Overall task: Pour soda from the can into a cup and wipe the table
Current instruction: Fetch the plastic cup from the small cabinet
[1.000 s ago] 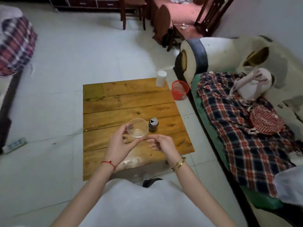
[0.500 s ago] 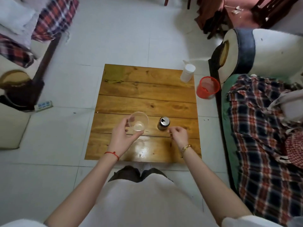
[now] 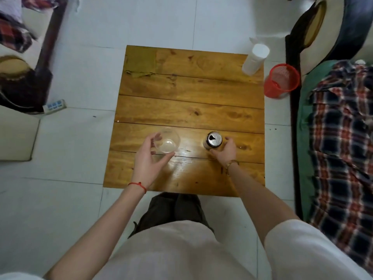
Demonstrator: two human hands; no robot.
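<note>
A clear plastic cup [image 3: 168, 142] stands upright on the near half of the low wooden table [image 3: 189, 110]. My left hand [image 3: 148, 156] holds it, fingers and thumb curled round its side. To its right stands an opened soda can [image 3: 213, 140], dark-sided with a silver top. My right hand [image 3: 225, 152] reaches it from the right, thumb and fingers curving round its side; whether they grip it firmly I cannot tell. A glossy wet-looking patch [image 3: 181, 160] lies on the wood in front of the cup.
A white cylindrical container [image 3: 255, 59] stands at the table's far right corner. A red mesh waste basket [image 3: 281, 80] sits on the floor just right of the table. A sofa with a plaid cloth [image 3: 341, 138] runs along the right. A power strip [image 3: 54, 105] lies on the floor at left.
The camera has tilted down over the table. My right hand has moved forward from the table surface to the soda can. My left hand keeps hold of the cup.
</note>
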